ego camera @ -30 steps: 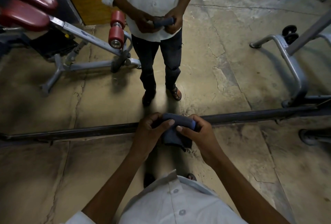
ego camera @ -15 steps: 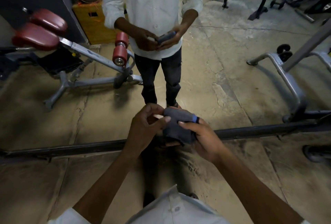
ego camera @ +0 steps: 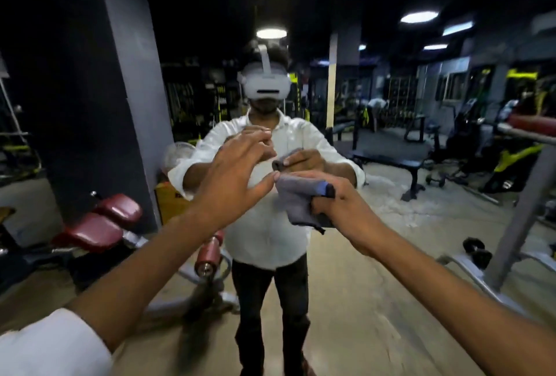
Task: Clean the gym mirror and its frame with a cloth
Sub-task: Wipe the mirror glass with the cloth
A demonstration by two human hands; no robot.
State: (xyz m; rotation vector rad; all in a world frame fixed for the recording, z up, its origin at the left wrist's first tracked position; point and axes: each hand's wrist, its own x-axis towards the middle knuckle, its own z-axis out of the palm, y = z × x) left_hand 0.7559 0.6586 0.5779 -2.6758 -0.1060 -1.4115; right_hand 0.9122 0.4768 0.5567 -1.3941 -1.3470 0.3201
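One grey cloth (ego camera: 301,199), edged in blue, is being gripped in the right hand (ego camera: 340,210), with the fingers curled round its bunched middle. It is being held just right of the view's centre, in front of the mirror (ego camera: 406,300). Whether it is touching the glass cannot be told.

The left hand (ego camera: 237,171) is being held open with its fingers spread, at 9 o'clock from the cloth. Its thumb tip is just beside the cloth's upper edge, and contact is being hidden by blur.

The cloth is being judged soft, light and limp, since a loose corner is hanging at 6 o'clock below the fist. It is probably best taken as a folded pad in the palm, so that a flat face is being offered to the glass. The mirror is being judged rigid, smooth and breakable, so even, moderate pressure is being advised. Its frame is not being shown.

Counted: one cloth, two hands, one mirror. The second grey bundle at 12 o'clock from the cloth is being taken as its reflection. One bench (ego camera: 96,228) is being reflected at 8 o'clock.
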